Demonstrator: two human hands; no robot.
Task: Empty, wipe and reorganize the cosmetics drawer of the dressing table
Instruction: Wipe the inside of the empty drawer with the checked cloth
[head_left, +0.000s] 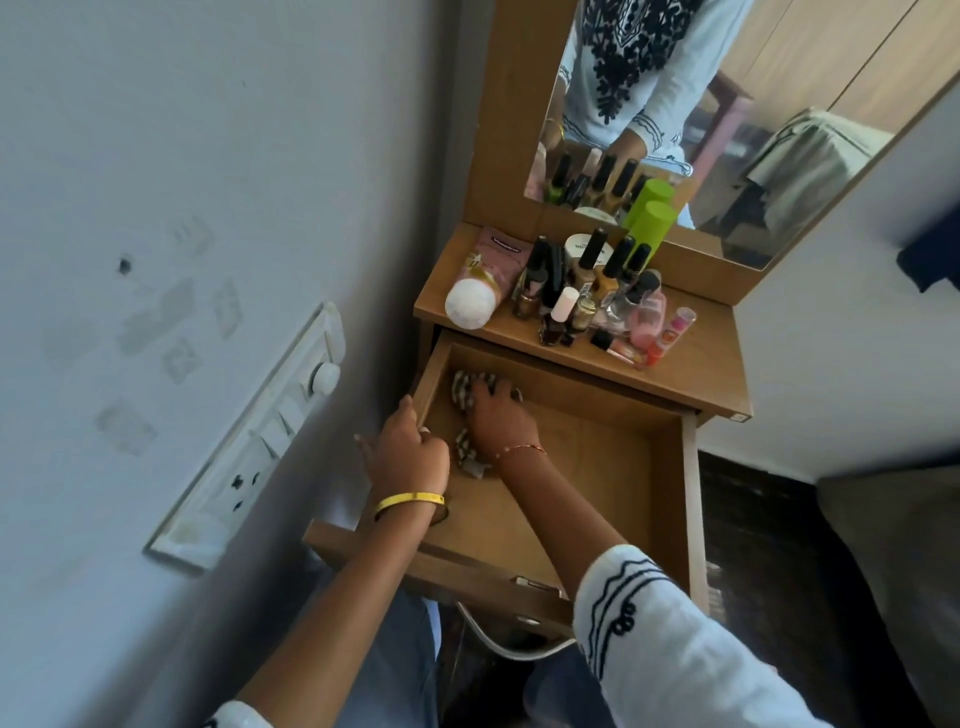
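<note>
The wooden drawer (597, 457) of the dressing table is pulled out, and only a cloth lies inside it. My right hand (501, 415) presses that striped cloth (464, 387) onto the drawer floor near the back left corner. My left hand (408, 449), with a yellow bangle on its wrist, grips the drawer's left wall. On the tabletop (696, 364) above stand the cosmetics: several nail polish bottles (561, 312), a pink tube with a white cap (475, 296), a green bottle (652, 228) and pink lip items (660, 332).
A mirror (727, 130) rises behind the cosmetics and reflects the person's torso. A white switchboard (260, 447) is on the wall to the left, close to the drawer. Dark floor and a grey object (893, 571) lie to the right.
</note>
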